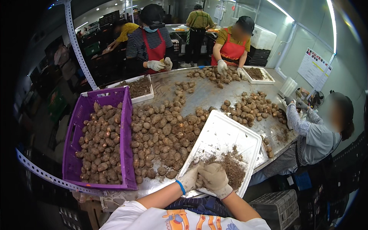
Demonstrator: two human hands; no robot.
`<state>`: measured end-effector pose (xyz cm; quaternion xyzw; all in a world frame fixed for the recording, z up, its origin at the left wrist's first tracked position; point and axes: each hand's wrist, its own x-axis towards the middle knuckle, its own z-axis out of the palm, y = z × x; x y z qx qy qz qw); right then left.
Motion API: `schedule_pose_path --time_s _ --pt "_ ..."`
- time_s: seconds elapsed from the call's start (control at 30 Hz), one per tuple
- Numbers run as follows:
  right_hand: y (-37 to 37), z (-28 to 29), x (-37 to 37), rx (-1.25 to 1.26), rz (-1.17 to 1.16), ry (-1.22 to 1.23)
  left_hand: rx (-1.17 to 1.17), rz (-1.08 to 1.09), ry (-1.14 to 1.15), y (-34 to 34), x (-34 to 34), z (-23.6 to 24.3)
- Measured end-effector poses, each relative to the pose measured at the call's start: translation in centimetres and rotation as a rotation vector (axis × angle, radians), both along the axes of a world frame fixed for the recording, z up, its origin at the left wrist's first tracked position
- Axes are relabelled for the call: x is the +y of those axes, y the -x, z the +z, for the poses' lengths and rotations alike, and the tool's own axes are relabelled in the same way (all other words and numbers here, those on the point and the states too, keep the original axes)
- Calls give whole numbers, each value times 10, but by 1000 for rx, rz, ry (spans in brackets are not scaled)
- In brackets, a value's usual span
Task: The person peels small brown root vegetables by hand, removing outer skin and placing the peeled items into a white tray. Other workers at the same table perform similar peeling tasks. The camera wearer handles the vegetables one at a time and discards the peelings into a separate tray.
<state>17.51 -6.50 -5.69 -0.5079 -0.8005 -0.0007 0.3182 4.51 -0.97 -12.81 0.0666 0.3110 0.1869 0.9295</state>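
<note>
My left hand (188, 179), in a pale work glove with a blue band at the wrist, is closed at the near edge of a white foam tray (220, 130). Against it is my right hand (215, 178), also gloved and with its fingers curled. Between them they grip a small brown taro, mostly hidden by the gloves. A heap of fibrous brown scrapings (233, 168) lies in the tray beside my right hand. Left of the tray, a large pile of hairy taros (161, 130) spreads over the metal table (197, 96).
A purple crate (128, 145) full of taros stands at the left. Two more foam trays with scrapings, one at the left (147, 96) and one at the far right (264, 80), flank two co-workers. Another person works at the right. A grey crate (281, 211) sits below.
</note>
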Motion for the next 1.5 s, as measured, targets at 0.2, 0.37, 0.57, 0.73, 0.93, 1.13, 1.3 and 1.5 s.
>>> schedule_pose_path --time_s 0.2,0.37,0.57,0.73,0.93,1.13,1.3,1.5 --pt "-31 -27 -13 148 -141 32 -289 -56 -33 11 21 -20" --pt "-2 -9 -3 424 -275 23 -94 83 -23 4 14 11" --pt "-5 -25 3 526 -190 -57 17 83 -157 0 9 -3" --pt "-12 2 -7 487 -284 47 -14 103 -331 8 10 27" --pt "-2 -4 6 317 -35 -66 42 97 -524 2 7 0" --pt "-4 9 -5 1 11 -38 -382 -9 2 16 16 -7" --pt "-23 -10 -13 330 -138 -42 -164 147 -243 9 22 16" --pt "1 4 8 433 -102 -134 -33 162 62 -4 18 13"
